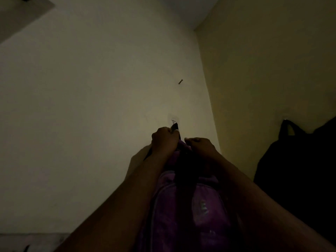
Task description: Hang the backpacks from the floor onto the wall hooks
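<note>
The purple backpack [189, 206] is being held up against the wall [91, 106], between both forearms, its top just below the clear hook [173, 120]. The left hand [163, 140] is gripping the black loop [175, 127] with its fingers curled round it. The loop's tip is reaching the hook, but the dim light is hiding whether it is over it. The right hand [200, 145] is gripping the backpack's top edge, fingers curled. A nail [180, 81] is projecting from the wall higher up. A black backpack [294, 160] is hanging on the adjoining wall, to the right.
</note>
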The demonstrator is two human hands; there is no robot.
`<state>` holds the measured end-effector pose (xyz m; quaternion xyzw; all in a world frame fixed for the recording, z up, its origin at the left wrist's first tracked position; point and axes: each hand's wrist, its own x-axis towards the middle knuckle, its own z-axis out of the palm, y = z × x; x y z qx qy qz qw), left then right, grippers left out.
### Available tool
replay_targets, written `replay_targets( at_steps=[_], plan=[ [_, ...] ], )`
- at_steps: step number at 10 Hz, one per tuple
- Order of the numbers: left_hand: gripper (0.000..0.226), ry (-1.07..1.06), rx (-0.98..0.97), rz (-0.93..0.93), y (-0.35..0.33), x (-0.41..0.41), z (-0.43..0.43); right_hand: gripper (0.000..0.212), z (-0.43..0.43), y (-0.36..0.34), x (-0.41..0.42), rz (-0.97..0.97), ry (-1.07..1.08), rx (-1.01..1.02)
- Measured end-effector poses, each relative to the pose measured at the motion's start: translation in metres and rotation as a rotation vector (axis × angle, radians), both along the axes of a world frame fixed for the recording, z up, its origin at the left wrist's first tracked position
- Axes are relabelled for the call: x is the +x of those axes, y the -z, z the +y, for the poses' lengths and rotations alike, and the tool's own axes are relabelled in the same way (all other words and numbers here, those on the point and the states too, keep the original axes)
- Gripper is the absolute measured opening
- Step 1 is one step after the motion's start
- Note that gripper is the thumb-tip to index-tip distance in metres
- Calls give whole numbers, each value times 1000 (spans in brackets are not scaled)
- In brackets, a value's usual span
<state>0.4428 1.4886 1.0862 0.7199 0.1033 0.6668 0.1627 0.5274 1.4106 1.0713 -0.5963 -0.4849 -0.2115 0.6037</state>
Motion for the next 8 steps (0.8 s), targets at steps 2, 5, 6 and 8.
replay_targets(
  at_steps=[2,5,6,8],
  plan=[
    [30,263,-112,-9,53,-49,-37,44,-36,47,-42,89,-6,2],
    [31,702,-377,105,139,-104,-78,38,-102,132,-140,338,-112,0],
    [38,890,-469,163,178,-139,-106,25,-148,167,-189,413,-91,18],
    [54,985,-535,230,239,-219,-166,54,-210,222,-279,547,89,95]
  ],
)
